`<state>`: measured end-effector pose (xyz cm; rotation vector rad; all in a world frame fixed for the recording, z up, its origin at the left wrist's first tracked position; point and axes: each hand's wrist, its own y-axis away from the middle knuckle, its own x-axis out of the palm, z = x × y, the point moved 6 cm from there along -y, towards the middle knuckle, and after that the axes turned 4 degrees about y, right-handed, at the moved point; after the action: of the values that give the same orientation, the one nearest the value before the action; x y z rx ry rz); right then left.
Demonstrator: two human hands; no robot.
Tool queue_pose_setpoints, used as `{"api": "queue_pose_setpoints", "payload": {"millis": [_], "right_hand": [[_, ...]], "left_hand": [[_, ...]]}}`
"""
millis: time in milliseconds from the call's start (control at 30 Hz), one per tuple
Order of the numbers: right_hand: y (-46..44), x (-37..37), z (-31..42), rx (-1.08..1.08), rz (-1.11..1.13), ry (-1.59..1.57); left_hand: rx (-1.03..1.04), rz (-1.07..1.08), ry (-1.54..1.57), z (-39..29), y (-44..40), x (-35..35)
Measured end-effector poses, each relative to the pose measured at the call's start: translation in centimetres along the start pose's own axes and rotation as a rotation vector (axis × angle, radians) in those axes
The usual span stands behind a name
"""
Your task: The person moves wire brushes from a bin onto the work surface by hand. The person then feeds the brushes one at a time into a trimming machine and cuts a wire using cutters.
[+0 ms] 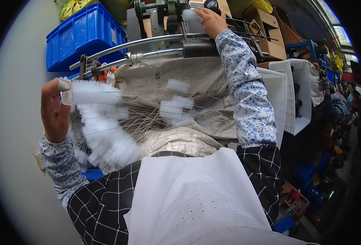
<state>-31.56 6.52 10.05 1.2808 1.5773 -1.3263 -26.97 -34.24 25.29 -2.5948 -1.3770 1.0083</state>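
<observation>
My left hand point(57, 108), with white tape on its fingers, is closed at the end of a white bristle brush point(96, 92) at the left. Below it lies a pile of similar brushes point(109, 139), their wire stems pointing to the middle. More white brushes point(176, 111) rest on the grey sacking point(147, 79). At the top, my right hand point(211, 21) reaches to the machine point(158, 18), its fingers closed on the end of another white brush point(190, 16).
Two metal rails point(147, 42) cross in front of the machine. A blue crate point(84, 34) stands at the upper left. White bins point(292, 96) and cardboard boxes point(268, 34) are at the right.
</observation>
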Motion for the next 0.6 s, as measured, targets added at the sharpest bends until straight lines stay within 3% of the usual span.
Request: {"api": "queue_pose_setpoints", "payload": {"millis": [33,100,167,267,367,600], "right_hand": [[0.6,-0.5,-0.4,0.015,-0.103,0.035],[2.0,-2.1,-2.2,0.222,0.059,-0.022],[3.2,-2.2,-3.4,0.373,0.084,-0.066],[3.0,-1.0,-3.2,0.344,0.036,-0.282],[2.5,-1.6,-1.6,0.313,-0.038,-0.332],[1.7,-2.3,1.0,0.316,0.027,-0.344]], "left_hand": [[0.022,-0.018,-0.018,-0.4,0.0,-0.9],[0.104,-0.057,-0.052,-1.4,-0.1,-2.1],[0.132,-0.083,-0.076,-1.9,-0.1,-2.5],[0.147,-0.107,-0.021,-2.2,-0.8,-1.2],[0.121,-0.154,-0.011,-2.6,-0.9,-1.1],[0.109,-0.234,-0.073,-2.2,0.0,-3.7]]}}
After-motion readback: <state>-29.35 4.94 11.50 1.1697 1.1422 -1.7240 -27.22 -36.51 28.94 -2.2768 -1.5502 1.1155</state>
